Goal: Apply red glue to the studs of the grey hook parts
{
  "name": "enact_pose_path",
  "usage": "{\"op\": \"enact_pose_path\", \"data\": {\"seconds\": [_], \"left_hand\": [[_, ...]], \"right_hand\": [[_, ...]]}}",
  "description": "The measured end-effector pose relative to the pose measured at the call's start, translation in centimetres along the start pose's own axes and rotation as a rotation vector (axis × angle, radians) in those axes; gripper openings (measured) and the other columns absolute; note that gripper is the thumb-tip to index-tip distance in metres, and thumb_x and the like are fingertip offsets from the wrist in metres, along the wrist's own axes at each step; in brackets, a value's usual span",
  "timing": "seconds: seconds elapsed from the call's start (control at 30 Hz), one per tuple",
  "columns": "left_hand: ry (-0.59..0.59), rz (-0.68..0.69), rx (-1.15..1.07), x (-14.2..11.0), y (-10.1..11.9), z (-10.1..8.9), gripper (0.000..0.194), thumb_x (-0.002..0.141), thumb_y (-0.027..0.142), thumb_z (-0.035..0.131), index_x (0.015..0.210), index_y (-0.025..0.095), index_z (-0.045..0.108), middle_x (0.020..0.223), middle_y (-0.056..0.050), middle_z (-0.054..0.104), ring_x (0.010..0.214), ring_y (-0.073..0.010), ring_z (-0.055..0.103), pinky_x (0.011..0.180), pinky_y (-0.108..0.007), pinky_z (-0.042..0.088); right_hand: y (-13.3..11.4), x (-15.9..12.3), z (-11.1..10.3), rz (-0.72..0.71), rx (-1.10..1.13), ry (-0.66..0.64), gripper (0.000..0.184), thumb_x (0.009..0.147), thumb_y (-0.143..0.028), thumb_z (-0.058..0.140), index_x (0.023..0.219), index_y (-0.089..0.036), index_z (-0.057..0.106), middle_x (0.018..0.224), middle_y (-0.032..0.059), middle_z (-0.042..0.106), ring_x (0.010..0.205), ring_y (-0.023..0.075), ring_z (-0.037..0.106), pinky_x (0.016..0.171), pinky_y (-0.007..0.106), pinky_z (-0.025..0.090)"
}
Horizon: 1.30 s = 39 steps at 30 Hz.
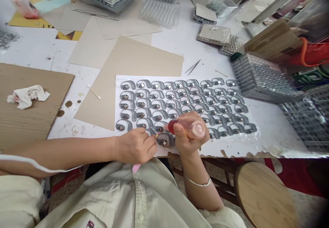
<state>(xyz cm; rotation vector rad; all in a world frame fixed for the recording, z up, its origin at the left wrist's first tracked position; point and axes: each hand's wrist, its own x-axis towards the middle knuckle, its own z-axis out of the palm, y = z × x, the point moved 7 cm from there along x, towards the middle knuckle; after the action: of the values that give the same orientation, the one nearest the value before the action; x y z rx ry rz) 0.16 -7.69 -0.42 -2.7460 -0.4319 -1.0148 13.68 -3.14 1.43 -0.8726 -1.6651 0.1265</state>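
My right hand [191, 140] is wrapped round a clear squeeze bottle [189, 128] of reddish liquid, tilted with its nozzle toward the lower rows of grey hook-shaped pieces. My left hand [137, 145] is closed on a slim tool [136, 168]; its pink end shows below the fist and a yellowish tip points at the same spot. Several rows of these grey hook-shaped pieces [171, 96], each with a shiny round part, lie on a white sheet [118, 101]. One grey piece [164, 140] lies between my hands. Fingers and bottle cover some pieces.
Tweezers [193, 67] and a cotton swab [94, 92] lie beyond the sheet. A crumpled tissue [27, 96] rests on brown cardboard [31, 125] at left. Stacked clear trays [264, 77] stand at right. A wooden stool [264, 193] is below the table edge.
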Motion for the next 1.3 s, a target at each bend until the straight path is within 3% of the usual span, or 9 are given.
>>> {"op": "enact_pose_path", "data": {"seconds": [0.37,0.6,1.3], "left_hand": [[0.008,-0.005,0.003,0.0,-0.1,-0.1,0.02,0.081,0.007,0.058,0.063,0.014,0.052,0.064,-0.006,0.063,0.049,-0.0131,0.048,0.047,-0.028,0.031],[0.006,-0.007,-0.001,-0.1,0.0,0.0,0.02,0.082,0.009,0.06,0.064,0.013,0.053,0.064,-0.005,0.062,0.048,-0.0122,0.045,0.047,-0.029,0.03],[0.026,-0.011,0.022,0.2,-0.2,-0.3,0.018,0.082,0.007,0.06,0.065,0.012,0.057,0.066,-0.006,0.064,0.05,-0.0123,0.047,0.047,-0.027,0.032]], "right_hand": [[0.2,-0.4,-0.3,0.008,-0.004,0.028,0.011,0.081,-0.018,0.065,0.077,-0.019,0.055,0.064,-0.0002,0.055,0.058,0.015,0.051,0.055,0.032,0.043],[0.7,-1.9,-2.3,0.115,-0.028,0.203,0.017,0.082,-0.034,0.065,0.08,-0.019,0.058,0.068,0.0013,0.057,0.063,0.0174,0.053,0.057,0.034,0.044],[0.8,-2.0,-1.3,0.063,-0.035,0.127,0.013,0.082,-0.028,0.065,0.088,-0.018,0.059,0.072,0.0024,0.058,0.065,0.0175,0.054,0.058,0.035,0.046]]}}
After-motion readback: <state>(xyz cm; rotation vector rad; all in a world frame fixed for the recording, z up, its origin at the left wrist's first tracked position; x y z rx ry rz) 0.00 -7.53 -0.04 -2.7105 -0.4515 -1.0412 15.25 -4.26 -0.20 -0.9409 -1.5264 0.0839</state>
